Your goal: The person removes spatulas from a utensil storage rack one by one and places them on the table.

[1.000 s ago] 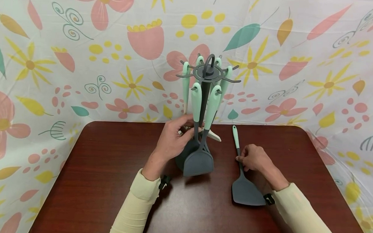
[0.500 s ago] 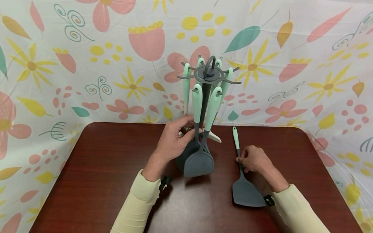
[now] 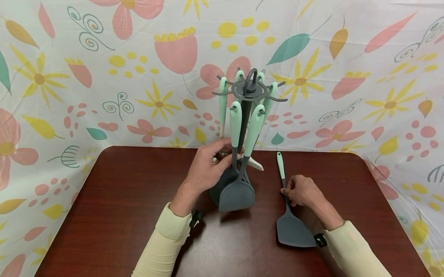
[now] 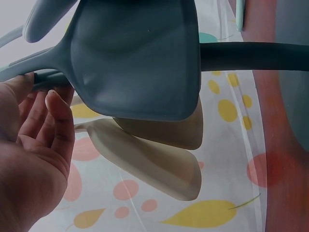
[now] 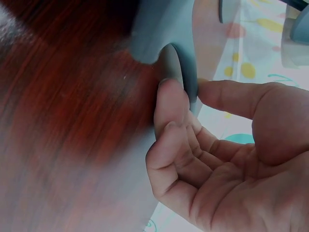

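Observation:
A dark grey utensil stand point(image 3: 243, 125) holds several hanging utensils with mint-green handles. My left hand point(image 3: 206, 164) reaches in among them and its fingers curl round the stand's post point(image 4: 50, 79), partly hidden by the utensils. A grey turner point(image 3: 236, 196) hangs at the front; in the left wrist view its blade covers part of the post. Beige utensil heads point(image 4: 145, 159) hang behind it. On the table to the right lies another grey turner point(image 3: 294, 228) with a mint handle. My right hand point(image 3: 304, 189) pinches its shaft between thumb and fingers.
The dark reddish-brown table point(image 3: 131, 217) has rounded far corners. A white cloth point(image 3: 154, 91) with printed flowers and leaves hangs close behind its far edge. The stand is near the middle of the table, left of the lying turner.
The head view has tilted slightly, so everything sits a little lower in it. Both hands, the stand and the lying turner keep their places.

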### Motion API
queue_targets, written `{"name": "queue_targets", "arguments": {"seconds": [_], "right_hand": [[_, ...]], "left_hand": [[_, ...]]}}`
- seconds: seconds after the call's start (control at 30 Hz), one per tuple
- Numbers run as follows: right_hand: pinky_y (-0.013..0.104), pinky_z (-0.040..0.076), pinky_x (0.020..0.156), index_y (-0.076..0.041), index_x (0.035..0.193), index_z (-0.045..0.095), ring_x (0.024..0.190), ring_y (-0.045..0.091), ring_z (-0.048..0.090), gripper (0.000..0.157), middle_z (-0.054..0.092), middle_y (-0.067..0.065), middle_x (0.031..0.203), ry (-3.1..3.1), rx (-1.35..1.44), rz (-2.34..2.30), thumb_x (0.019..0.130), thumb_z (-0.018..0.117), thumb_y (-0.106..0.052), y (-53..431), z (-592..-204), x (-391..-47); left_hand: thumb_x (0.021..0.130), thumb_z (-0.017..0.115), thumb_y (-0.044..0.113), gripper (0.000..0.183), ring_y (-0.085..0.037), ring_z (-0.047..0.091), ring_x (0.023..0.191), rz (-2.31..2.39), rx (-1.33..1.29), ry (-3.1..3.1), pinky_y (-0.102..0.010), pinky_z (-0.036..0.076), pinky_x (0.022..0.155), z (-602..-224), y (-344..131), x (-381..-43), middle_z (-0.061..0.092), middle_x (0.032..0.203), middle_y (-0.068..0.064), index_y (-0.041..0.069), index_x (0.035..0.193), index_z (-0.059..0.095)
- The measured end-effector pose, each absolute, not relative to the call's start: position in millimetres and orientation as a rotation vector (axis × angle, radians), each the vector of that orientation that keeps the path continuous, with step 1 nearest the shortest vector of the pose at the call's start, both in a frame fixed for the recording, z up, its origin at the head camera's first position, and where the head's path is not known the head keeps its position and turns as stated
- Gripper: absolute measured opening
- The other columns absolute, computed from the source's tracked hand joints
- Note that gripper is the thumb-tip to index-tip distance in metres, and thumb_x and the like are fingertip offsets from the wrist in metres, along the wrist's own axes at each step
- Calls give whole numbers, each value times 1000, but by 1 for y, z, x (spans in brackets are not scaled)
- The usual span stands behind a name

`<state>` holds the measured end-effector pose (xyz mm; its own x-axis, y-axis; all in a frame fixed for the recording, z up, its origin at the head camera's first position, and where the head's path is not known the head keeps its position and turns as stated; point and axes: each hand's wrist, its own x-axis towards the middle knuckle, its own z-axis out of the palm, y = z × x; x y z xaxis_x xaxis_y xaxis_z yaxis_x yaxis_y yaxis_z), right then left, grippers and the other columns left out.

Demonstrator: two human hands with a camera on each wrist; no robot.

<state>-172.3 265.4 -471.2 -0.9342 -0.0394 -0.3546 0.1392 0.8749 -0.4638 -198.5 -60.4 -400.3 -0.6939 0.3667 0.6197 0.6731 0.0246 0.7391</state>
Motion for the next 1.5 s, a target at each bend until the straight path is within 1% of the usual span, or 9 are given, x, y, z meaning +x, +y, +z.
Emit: {"name": "queue_targets", "arguments": {"seconds": [0.17, 0.4, 0.6, 0.73, 0.8, 0.93, 1.07, 1.27, 1.5], "right_hand": [[33, 45, 55, -7, 84, 60, 59, 20, 68, 29, 65, 7, 64, 2709, 54, -698, 103, 70, -26, 265, -473, -170], [34, 45, 55, -7, 84, 61, 59, 21, 68, 29, 66, 8, 64, 2713, 49, -710, 104, 68, -27, 266, -472, -169], [34, 45, 55, -7, 86, 61, 60, 21, 66, 30, 65, 6, 63, 2722, 50, -700, 104, 68, -30, 266, -466, -165], [35, 46, 55, -6, 89, 61, 60, 19, 62, 30, 65, 5, 68, 2747, 39, -716, 104, 68, -31, 268, -459, -163], [35, 45, 56, -6, 91, 62, 61, 18, 60, 29, 64, 4, 70, 2770, 29, -732, 104, 68, -31, 269, -456, -162], [35, 44, 57, -4, 97, 63, 64, 20, 56, 29, 63, 3, 72, 2823, 10, -753, 105, 67, -32, 273, -450, -159], [36, 44, 61, -3, 104, 63, 70, 20, 57, 28, 64, 4, 77, 2874, 18, -768, 104, 67, -31, 272, -442, -156], [35, 45, 62, -4, 106, 64, 73, 20, 58, 26, 65, 7, 86, 2933, 28, -799, 103, 69, -29, 266, -434, -151], [37, 48, 67, -5, 112, 67, 80, 22, 62, 28, 68, 7, 93, 3027, 24, -843, 104, 68, -32, 264, -425, -147]], "left_hand": [[102, 72, 7, 23, -15, 72, 83, -1729, -1066, -2054, -33, 55, 65, -401, -61, -198, 80, 102, -7, 11, 124, 74], [102, 73, 10, 23, -13, 73, 91, -1663, -1061, -2072, -34, 57, 70, -401, -61, -199, 80, 102, -7, 9, 124, 74], [102, 73, 11, 22, -12, 74, 94, -1639, -1067, -2067, -34, 57, 72, -402, -61, -200, 80, 103, -4, 12, 124, 74], [101, 74, 9, 23, -12, 73, 88, -1679, -1065, -2060, -36, 57, 68, -402, -61, -199, 80, 103, -6, 14, 124, 74], [101, 73, 6, 24, -13, 73, 88, -1682, -1065, -2059, -36, 57, 68, -403, -61, -200, 79, 103, -8, 12, 124, 74], [101, 73, 3, 24, -13, 74, 92, -1656, -1070, -2060, -35, 58, 71, -402, -61, -201, 79, 102, -10, 11, 123, 74], [100, 73, 2, 25, -13, 73, 92, -1641, -1068, -2063, -34, 57, 71, -402, -61, -200, 79, 102, -10, 11, 123, 74], [99, 72, -1, 25, -14, 74, 93, -1636, -1063, -2071, -34, 58, 71, -403, -61, -200, 79, 102, -11, 8, 123, 73], [101, 73, 7, 23, -13, 72, 87, -1625, -1058, -2068, -34, 57, 69, -402, -61, -199, 79, 100, -4, 11, 124, 73]]}}
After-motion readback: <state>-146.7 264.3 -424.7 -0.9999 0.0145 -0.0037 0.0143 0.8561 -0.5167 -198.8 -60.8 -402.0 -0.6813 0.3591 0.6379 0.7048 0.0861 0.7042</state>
